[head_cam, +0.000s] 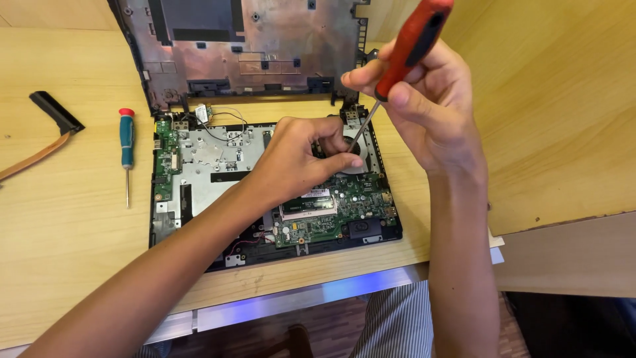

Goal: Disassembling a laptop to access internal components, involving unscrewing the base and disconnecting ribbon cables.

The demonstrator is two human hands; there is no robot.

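Gripping a red-handled screwdriver (405, 50), the right hand (424, 99) angles its tip down near the fan in the opened laptop base (265, 185) on the wooden surface (66, 219). Left hand (298, 159), fingers curled and holding nothing visible, rests on the base beside the tip. Risk: a slipping tip could gouge the green circuit board (338, 205); spare teal screwdriver (126, 149) lies well apart.

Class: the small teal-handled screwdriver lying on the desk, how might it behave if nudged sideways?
The teal-handled screwdriver has a rounded handle, so it would probably roll. Its thin shaft looks stiff. It seems light, so it may skid easily on the smooth wooden desk.
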